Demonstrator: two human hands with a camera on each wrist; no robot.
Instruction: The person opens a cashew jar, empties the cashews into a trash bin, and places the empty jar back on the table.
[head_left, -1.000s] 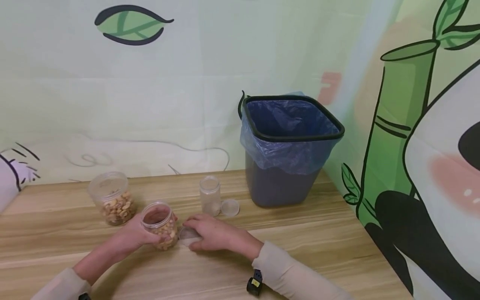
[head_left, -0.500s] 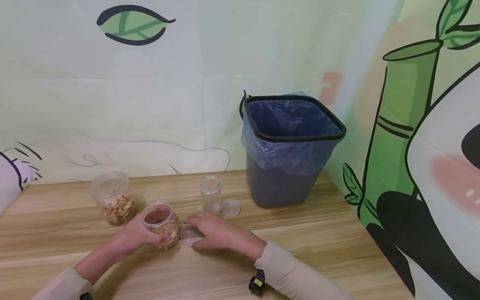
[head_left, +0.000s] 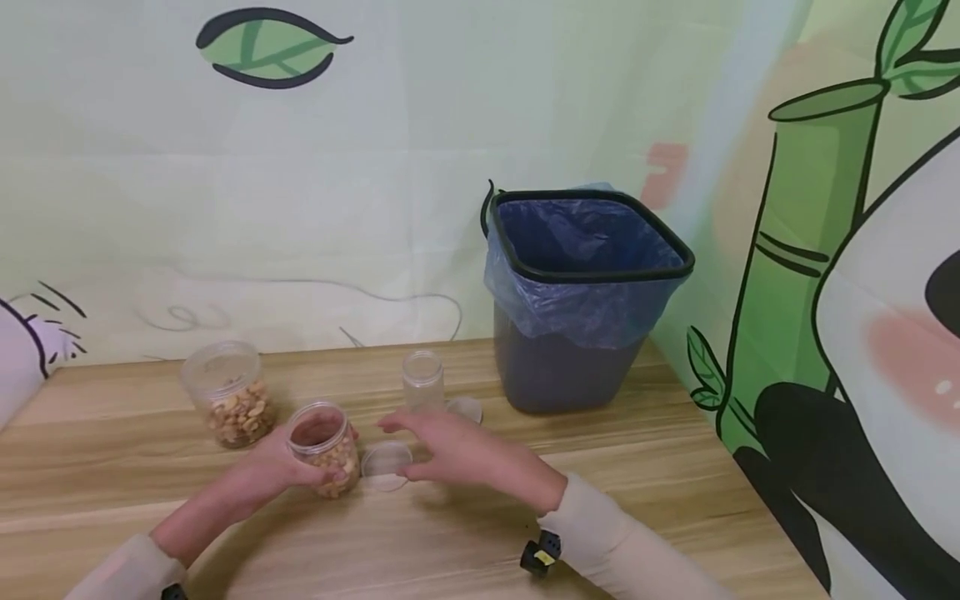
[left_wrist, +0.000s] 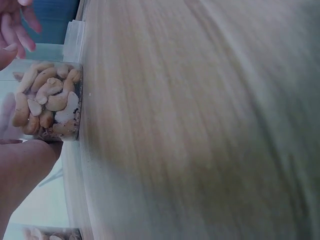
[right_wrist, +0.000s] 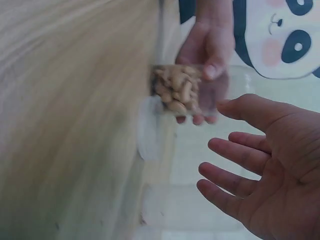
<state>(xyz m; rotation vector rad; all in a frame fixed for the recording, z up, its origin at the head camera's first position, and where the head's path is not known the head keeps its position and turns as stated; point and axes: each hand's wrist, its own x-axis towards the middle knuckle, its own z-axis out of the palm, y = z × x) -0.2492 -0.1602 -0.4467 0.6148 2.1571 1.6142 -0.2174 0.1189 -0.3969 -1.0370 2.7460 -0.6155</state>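
My left hand [head_left: 273,467] grips an uncapped clear jar [head_left: 335,469] by its side. Cashews [left_wrist: 50,97] fill its lower part, as the left wrist view shows. Right beside that jar, a clear round lid [head_left: 386,467] lies on the table. My right hand [head_left: 468,452] hovers just to the right of this lid, holding nothing. Its fingers [right_wrist: 235,154] are spread and only slightly bent in the right wrist view. Behind the right hand stands a slimmer clear jar [head_left: 423,377], its lower part partly covered by the hand.
A larger clear jar of nuts [head_left: 238,410] stands at the left on the wooden table [head_left: 112,492]. A second small lid [head_left: 467,408] lies beside the slim jar. At the back right is a dark bin [head_left: 566,367] with a blue bag liner, close to the printed backdrop.
My right hand has drawn away from the lid toward the right and now partly covers the slim jar and small lid. The left hand and its jar have stayed put.
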